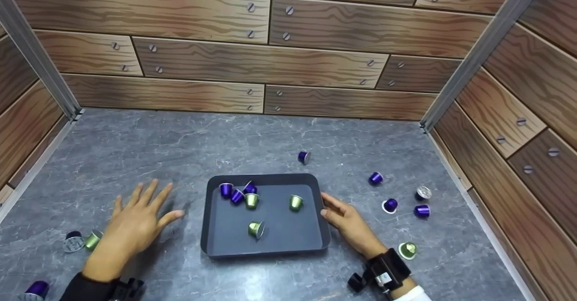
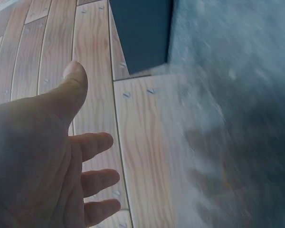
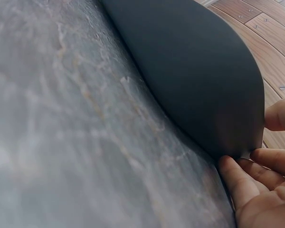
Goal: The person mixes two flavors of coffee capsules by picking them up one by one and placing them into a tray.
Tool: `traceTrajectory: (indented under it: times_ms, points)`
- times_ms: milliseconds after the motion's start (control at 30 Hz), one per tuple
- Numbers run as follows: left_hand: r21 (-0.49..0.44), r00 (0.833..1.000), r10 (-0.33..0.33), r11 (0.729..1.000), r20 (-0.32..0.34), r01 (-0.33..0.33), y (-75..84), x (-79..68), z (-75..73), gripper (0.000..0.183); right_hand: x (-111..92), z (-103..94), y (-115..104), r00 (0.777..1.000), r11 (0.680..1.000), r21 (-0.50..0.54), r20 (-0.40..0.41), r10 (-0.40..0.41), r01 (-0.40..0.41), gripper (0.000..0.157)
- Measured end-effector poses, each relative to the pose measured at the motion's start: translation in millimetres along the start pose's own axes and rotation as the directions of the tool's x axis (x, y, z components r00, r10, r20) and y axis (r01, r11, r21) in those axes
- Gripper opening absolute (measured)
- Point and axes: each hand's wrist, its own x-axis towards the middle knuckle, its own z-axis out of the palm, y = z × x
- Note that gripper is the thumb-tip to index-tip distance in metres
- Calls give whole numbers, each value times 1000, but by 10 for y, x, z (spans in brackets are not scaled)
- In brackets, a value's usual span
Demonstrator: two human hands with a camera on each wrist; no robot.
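No text, brand, number or sign can be read in any of the three views. A small pale label (image 1: 384, 279) sits on the black right-wrist strap (image 1: 396, 266), but any print there is too small to make out.

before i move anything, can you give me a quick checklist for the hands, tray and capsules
1. Left hand empty: ok.
2. Right hand touching the tray: ok.
3. All collected in the tray: not ok; loose capsules lie around it.
4. Single colour in the tray: not ok; purple capsules and green capsules share it.
5. Left hand clear of the green capsule near its wrist: cannot tell.
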Motion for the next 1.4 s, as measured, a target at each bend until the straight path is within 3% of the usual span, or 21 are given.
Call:
traceTrajectory:
  times_ms: [400,700,800,900,1100,1400]
  points:
    - [-4,993,-89,996,71,90,-385,-218,5,76,2,28,-10,999,1000,3,21,-27,27,54]
    - [-82,992,-44,995,118,54,-655,-348,-109,85,13,21,-21,1000,1000,-7,19,-9,9,54]
    - [-103,986,-25,994,163,42,-730,-380,-138,90,28,-4,25,1000,1000,-9,1,5,-5,54]
    - [-105,986,2,994,168,16,-783,-402,-167,91,42,-37,98,1000,1000,-4,-10,8,-8,55]
    - [-118,989,52,992,140,-35,-842,-428,-208,70,32,-72,207,1000,1000,-12,-4,-28,28,59]
    - [-106,991,50,994,121,-37,-870,-366,-226,31,30,-81,202,999,999,-22,-21,-35,34,60]
